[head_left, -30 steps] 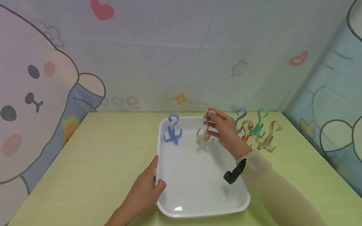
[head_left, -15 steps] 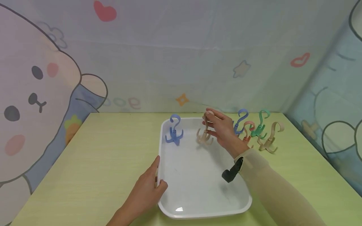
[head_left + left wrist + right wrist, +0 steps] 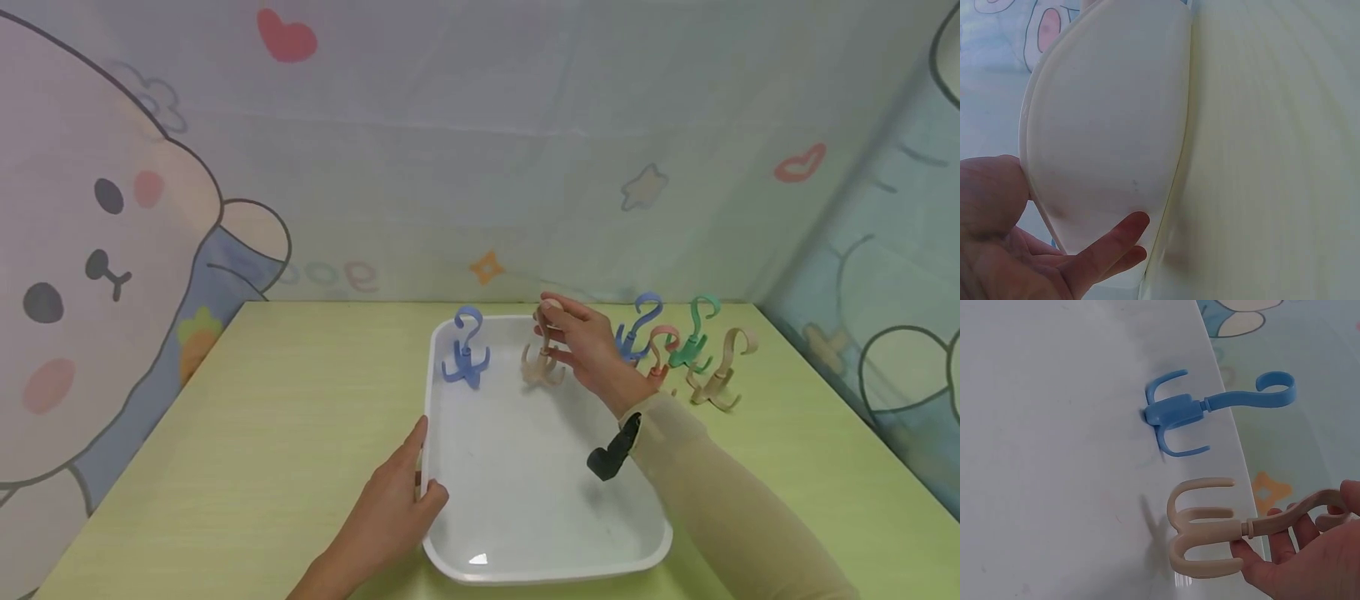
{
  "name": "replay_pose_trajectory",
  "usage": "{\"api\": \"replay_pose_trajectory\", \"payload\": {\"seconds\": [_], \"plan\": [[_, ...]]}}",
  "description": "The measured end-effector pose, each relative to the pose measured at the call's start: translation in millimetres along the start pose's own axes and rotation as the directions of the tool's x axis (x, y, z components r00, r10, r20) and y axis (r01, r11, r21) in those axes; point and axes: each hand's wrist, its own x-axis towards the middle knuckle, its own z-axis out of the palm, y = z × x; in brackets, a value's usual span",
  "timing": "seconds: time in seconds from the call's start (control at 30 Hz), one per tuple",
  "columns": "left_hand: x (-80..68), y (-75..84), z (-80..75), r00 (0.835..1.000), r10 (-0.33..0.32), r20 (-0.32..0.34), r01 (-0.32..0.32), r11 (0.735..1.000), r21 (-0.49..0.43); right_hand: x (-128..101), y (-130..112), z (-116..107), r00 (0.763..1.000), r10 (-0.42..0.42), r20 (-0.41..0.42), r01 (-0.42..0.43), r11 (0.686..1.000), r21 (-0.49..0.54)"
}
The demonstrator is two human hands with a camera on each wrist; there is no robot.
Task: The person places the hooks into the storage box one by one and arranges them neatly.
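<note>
My right hand [image 3: 592, 342] holds a beige multi-prong hanging hook [image 3: 1207, 534] by its curved stem, over the far part of a white tray [image 3: 540, 575]. Its prongs point upward at the tray floor; whether they touch it I cannot tell. To its left a blue hook [image 3: 467, 362] of the same kind stands upright inside the tray. My left hand [image 3: 390, 500] grips the tray's left side, thumb over the rim and fingers along the outer wall, as the left wrist view shows from below.
Right of the tray, on the light green table [image 3: 315, 417], stand another blue hook [image 3: 637, 329], a pink hook [image 3: 660, 354] partly behind my wrist, a green hook [image 3: 693, 337] and a second beige hook [image 3: 720, 375]. A printed cloth [image 3: 480, 150] hangs behind the table.
The head view has shifted slightly, moving the whole scene a little right and down. The right hand still holds the beige hook over the tray, and the left keeps its grip.
</note>
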Motion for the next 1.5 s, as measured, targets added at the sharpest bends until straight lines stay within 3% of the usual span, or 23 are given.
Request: {"api": "replay_pose_trajectory", "payload": {"seconds": [0.77,1.5], "plan": [[1.7,-0.3,0.2,1.0,0.017,-0.001,-0.017,1.0,0.004,11,5,-5,0.999,0.003,0.049,-0.003,1.0,-0.001],[1.2,-4.0,1.6,0.999,0.039,-0.01,-0.04,0.999,-0.01,15,11,-3,0.998,0.032,0.046,-0.033,0.999,0.004]]}}
